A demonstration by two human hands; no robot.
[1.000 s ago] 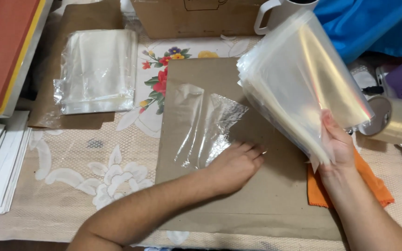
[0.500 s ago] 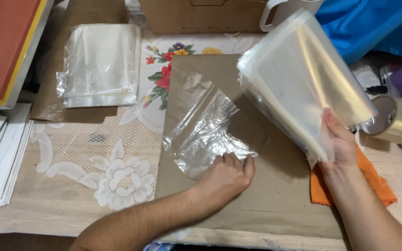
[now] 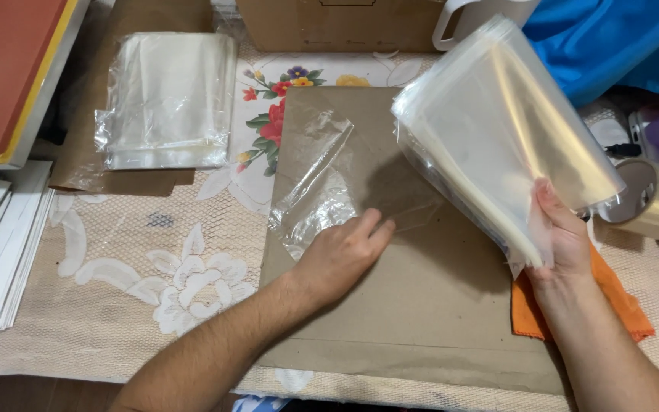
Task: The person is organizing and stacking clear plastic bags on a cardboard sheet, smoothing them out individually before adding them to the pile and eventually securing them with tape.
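The left hand [image 3: 341, 255] lies flat, fingers spread, pinning one loose clear bag [image 3: 322, 183] to the brown paper [image 3: 421, 305] on the tabletop [image 3: 116, 305]. The right hand [image 3: 562, 236] has a closed grip on a thick bag stack [image 3: 497, 137], tilted above the paper. One bag is off the stack, most remain; another pile [image 3: 165, 99] sits well apart, upper left
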